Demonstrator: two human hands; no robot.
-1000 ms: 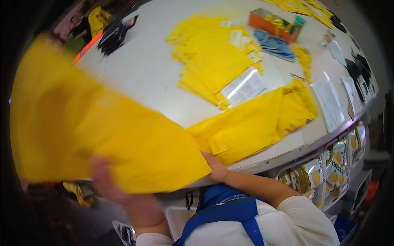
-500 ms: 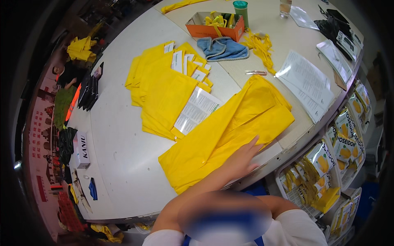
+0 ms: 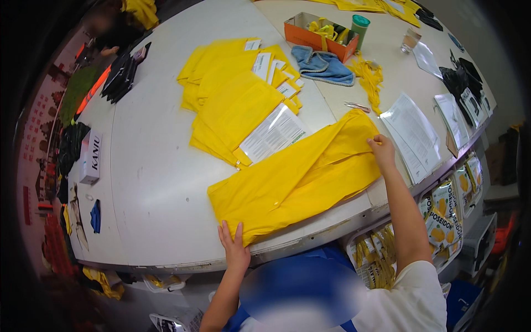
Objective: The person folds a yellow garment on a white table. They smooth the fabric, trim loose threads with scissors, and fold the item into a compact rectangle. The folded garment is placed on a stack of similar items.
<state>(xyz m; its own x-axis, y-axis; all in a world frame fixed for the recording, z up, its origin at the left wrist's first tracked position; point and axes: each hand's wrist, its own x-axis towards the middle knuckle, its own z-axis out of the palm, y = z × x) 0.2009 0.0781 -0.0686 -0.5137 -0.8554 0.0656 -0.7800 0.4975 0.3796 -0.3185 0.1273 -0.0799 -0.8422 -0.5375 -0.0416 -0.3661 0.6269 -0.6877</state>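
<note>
Head view: folded yellow cloth (image 3: 293, 185) lay on white table (image 3: 149, 188), long axis slanting lower left to upper right between hands. Left hand (image 3: 236, 252) touched lower-left end, fingers spread; right hand (image 3: 383, 150) pinched upper-right edge. Half a second earlier, left forearm crossed cloth, hand near right end; right hand was hidden.

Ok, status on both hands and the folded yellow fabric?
Left hand spread on the left end of the long folded yellow fabric. Right hand pinching its right edge. Pile of flat yellow fabric pieces just beyond it.
</note>
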